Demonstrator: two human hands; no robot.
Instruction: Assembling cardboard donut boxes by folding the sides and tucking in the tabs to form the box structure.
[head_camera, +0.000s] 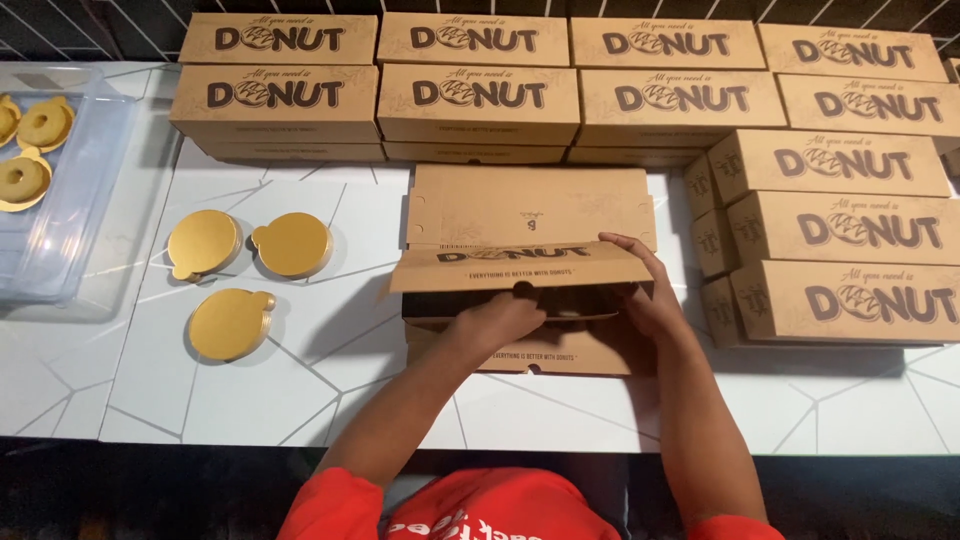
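Both hands (500, 318) perhaps gripping open box (520, 275)

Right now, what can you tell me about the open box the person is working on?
The open box is a flat, long carton of brown cardboard with dark print, lying on the white table in front of stacked closed cartons. Its lid stands folded back; a front flap tilts over the dark inside. The left hand reaches into the opening, and the right hand grips the flap's right end. A second flat piece of the same cardboard lies under it.
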